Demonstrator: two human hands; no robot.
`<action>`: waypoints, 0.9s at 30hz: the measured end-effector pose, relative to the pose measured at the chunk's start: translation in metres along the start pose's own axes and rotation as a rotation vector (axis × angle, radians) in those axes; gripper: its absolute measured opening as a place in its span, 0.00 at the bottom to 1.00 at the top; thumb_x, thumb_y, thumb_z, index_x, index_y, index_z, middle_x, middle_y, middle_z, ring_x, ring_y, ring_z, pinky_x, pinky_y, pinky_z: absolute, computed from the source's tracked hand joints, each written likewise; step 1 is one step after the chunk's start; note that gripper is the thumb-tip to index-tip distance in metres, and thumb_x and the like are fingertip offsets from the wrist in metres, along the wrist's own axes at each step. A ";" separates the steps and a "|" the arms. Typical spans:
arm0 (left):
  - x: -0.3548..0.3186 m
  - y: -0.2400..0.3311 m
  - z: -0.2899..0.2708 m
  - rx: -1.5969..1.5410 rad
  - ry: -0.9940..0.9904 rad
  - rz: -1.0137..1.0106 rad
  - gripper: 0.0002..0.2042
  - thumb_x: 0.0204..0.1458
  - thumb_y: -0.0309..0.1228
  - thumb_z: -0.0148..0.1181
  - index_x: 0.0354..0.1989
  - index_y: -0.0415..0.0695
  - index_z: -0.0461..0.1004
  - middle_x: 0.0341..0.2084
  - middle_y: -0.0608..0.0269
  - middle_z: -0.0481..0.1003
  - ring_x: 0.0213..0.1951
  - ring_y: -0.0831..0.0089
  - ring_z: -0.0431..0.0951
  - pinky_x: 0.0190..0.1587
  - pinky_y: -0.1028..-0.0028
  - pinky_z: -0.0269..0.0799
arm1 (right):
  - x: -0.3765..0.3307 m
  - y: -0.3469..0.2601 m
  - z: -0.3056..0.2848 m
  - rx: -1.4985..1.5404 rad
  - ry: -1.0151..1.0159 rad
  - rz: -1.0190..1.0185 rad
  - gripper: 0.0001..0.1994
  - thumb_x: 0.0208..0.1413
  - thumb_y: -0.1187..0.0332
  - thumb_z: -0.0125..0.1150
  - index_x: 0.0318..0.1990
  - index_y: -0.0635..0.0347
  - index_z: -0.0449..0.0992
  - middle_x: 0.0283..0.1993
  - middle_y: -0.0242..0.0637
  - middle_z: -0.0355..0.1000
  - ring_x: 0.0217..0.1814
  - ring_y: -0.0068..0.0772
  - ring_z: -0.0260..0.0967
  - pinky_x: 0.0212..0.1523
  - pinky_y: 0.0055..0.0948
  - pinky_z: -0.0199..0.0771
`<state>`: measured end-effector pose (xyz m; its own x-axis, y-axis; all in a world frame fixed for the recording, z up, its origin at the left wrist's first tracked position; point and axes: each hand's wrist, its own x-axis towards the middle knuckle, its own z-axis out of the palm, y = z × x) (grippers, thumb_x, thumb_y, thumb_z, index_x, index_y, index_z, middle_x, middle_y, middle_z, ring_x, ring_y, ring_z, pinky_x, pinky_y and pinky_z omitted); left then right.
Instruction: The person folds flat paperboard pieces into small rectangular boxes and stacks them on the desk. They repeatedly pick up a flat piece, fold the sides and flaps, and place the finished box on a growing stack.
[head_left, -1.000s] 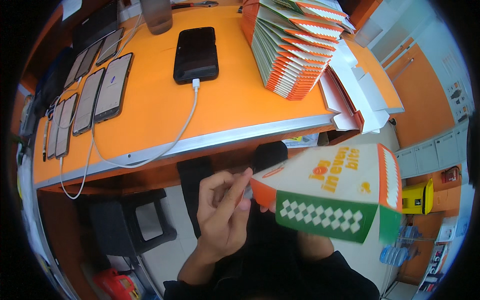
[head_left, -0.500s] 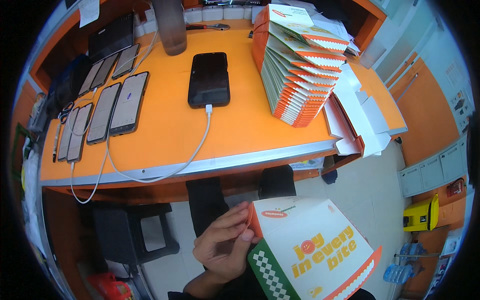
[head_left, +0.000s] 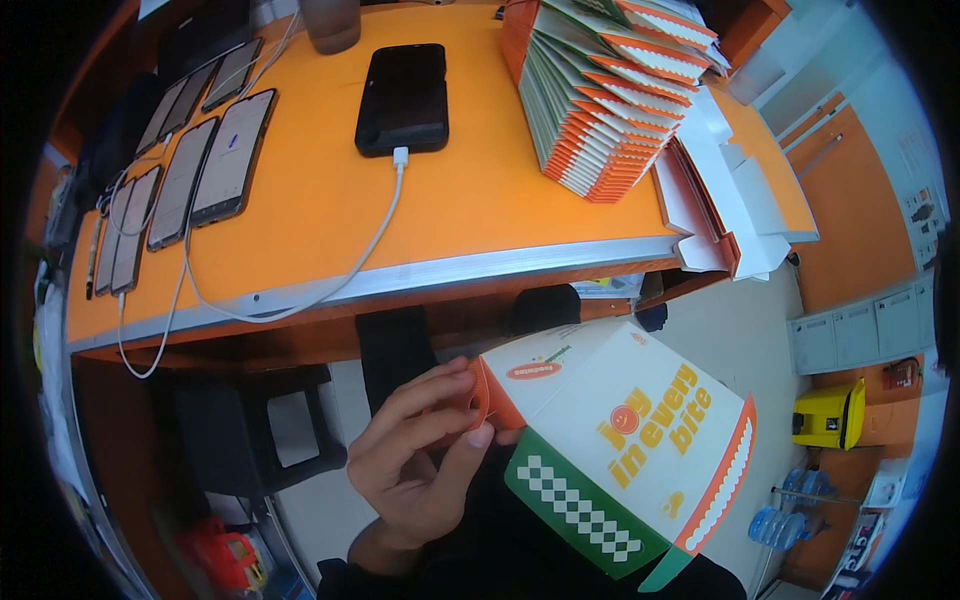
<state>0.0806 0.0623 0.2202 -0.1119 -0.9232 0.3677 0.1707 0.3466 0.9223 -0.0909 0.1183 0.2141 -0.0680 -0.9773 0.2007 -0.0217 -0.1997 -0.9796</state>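
A white carton box (head_left: pixel 620 440) with orange and green printed panels fills the lower right of the frame, below the edge of the orange table (head_left: pixel 320 200). The left hand (head_left: pixel 415 465), lower centre, pinches the box's orange side flap between thumb and curled fingers, forearm rising from the bottom edge. The right hand is hidden behind the box, so its grip cannot be told. A stack of flat cartons (head_left: pixel 610 90) leans at upper right.

A single head-worn fisheye view looks steeply down, close over the orange desk (head_left: pixel 330 215) edge and lap.
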 end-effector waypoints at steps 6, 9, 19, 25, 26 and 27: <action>-0.003 -0.007 -0.002 -0.049 -0.001 -0.029 0.06 0.49 0.20 0.69 0.36 0.37 0.82 0.46 0.47 0.79 0.54 0.52 0.79 0.54 0.62 0.78 | 0.003 0.004 0.004 -0.036 -0.017 -0.015 0.13 0.59 0.78 0.61 0.51 0.65 0.73 0.50 0.46 0.75 0.47 0.38 0.76 0.44 0.33 0.79; -0.002 -0.009 -0.002 -0.089 0.006 -0.032 0.06 0.49 0.20 0.69 0.36 0.37 0.82 0.46 0.47 0.79 0.54 0.53 0.78 0.53 0.63 0.79 | 0.005 0.006 0.004 -0.058 -0.021 -0.026 0.13 0.59 0.78 0.61 0.51 0.65 0.73 0.50 0.46 0.75 0.47 0.39 0.76 0.44 0.33 0.79; -0.003 -0.013 -0.001 -0.026 -0.006 -0.042 0.03 0.50 0.19 0.67 0.33 0.37 0.80 0.46 0.46 0.77 0.55 0.53 0.77 0.54 0.60 0.78 | 0.006 0.004 0.007 -0.174 -0.048 -0.097 0.13 0.59 0.78 0.61 0.51 0.65 0.73 0.50 0.46 0.75 0.48 0.40 0.77 0.44 0.33 0.80; -0.010 -0.023 -0.003 0.043 0.023 0.061 0.04 0.49 0.20 0.69 0.33 0.38 0.82 0.45 0.48 0.79 0.52 0.56 0.80 0.50 0.66 0.80 | 0.006 0.005 0.010 -0.229 -0.052 -0.147 0.13 0.58 0.78 0.61 0.50 0.64 0.74 0.50 0.46 0.75 0.48 0.41 0.77 0.44 0.33 0.80; -0.011 -0.024 -0.003 0.034 0.025 0.051 0.04 0.49 0.20 0.69 0.33 0.38 0.82 0.45 0.48 0.79 0.52 0.56 0.80 0.50 0.66 0.80 | 0.006 0.005 0.010 -0.239 -0.053 -0.158 0.13 0.58 0.78 0.61 0.50 0.64 0.74 0.50 0.46 0.75 0.48 0.41 0.77 0.44 0.33 0.80; -0.012 -0.023 -0.004 0.056 0.018 0.047 0.04 0.50 0.20 0.69 0.33 0.38 0.82 0.45 0.48 0.79 0.52 0.56 0.80 0.50 0.67 0.80 | 0.006 0.004 0.010 -0.247 -0.053 -0.166 0.13 0.58 0.78 0.61 0.50 0.64 0.74 0.50 0.46 0.75 0.48 0.41 0.77 0.44 0.33 0.80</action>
<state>0.0816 0.0645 0.1941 -0.0873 -0.9084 0.4089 0.1206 0.3978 0.9095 -0.0810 0.1112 0.2108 0.0085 -0.9362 0.3512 -0.2705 -0.3403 -0.9006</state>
